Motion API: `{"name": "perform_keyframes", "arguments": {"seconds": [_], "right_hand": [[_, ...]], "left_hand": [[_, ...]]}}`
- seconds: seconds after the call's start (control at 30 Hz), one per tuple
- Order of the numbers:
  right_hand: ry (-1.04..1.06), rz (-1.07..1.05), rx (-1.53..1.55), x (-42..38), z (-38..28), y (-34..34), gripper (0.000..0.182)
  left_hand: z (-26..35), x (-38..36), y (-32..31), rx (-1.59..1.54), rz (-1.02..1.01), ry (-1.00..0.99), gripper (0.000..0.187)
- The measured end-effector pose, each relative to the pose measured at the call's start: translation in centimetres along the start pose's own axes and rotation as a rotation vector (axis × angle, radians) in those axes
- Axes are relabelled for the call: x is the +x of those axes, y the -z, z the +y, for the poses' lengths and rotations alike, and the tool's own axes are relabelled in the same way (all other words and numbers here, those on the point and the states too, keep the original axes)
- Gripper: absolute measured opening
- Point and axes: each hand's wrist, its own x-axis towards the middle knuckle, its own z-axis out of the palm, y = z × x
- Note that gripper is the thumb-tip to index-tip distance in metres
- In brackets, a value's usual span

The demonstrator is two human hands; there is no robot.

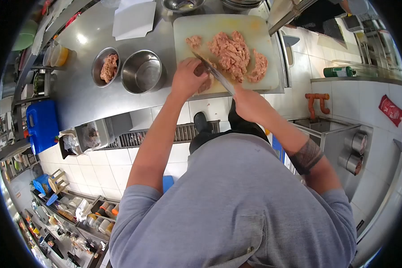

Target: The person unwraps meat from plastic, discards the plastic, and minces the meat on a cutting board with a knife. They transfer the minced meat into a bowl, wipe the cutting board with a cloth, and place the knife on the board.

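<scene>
My right hand (250,104) is wrapped round the handle of a kitchen knife (220,78), whose blade points up and left over the front of the white cutting board (272,53). Beside the blade, my left hand (188,79) has its fingers curled down on a piece of raw meat (204,85) at the board's front left. A large heap of raw meat (231,52) lies in the middle of the board. One smaller portion (258,66) sits to its right, another (193,42) to its left. My left fingertips are partly hidden.
Left of the board stand an open metal bowl (142,71) and a metal bowl with meat (105,68) on the steel counter (82,96). White sheets (134,20) and another metal bowl (183,5) are farther back. A blue jerrycan (42,125) stands at the counter's left end.
</scene>
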Motion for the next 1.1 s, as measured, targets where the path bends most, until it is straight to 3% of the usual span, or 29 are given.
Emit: {"name": "perform_keyframes", "arguments": {"seconds": [0.07, 0.17, 0.3, 0.5, 0.53, 0.6, 0.77, 0.97, 1.1], "right_hand": [[0.124, 0.112, 0.081, 2.8, -0.3, -0.9, 0.025], [0.129, 0.124, 0.068, 6.6, -2.7, -1.0, 0.026], [0.139, 0.115, 0.049, 7.9, -3.1, -1.1, 0.025], [-0.037, -0.081, 0.083, -0.7, 0.2, -0.5, 0.024], [-0.042, -0.093, 0.088, -0.3, 0.5, -1.7, 0.024], [0.153, 0.062, -0.02, 2.6, 0.8, -3.7, 0.024], [0.118, 0.086, 0.064, 8.3, -2.2, -2.6, 0.02], [-0.047, -0.041, 0.076, -1.9, 2.8, -2.9, 0.018], [-0.051, -0.037, 0.052, -3.5, 4.7, -1.1, 0.02]], "left_hand": [[0.1, 0.2, 0.1, -0.045, -0.054, 0.046, 0.049], [1.2, 0.7, 0.9, -0.153, -0.131, 0.176, 0.05], [0.7, 0.3, 0.4, -0.092, -0.077, 0.095, 0.049], [-1.8, -0.7, -2.3, -0.153, 0.078, 0.028, 0.042], [-1.5, -0.6, -1.9, -0.191, 0.032, 0.065, 0.044], [-1.4, -0.1, -1.8, -0.229, -0.015, 0.093, 0.045], [-1.6, -0.2, -2.3, -0.221, 0.03, 0.054, 0.046], [-1.5, -0.7, -2.6, -0.174, 0.112, 0.039, 0.043], [-1.6, -1.1, -2.4, -0.15, 0.125, -0.016, 0.045]]}}
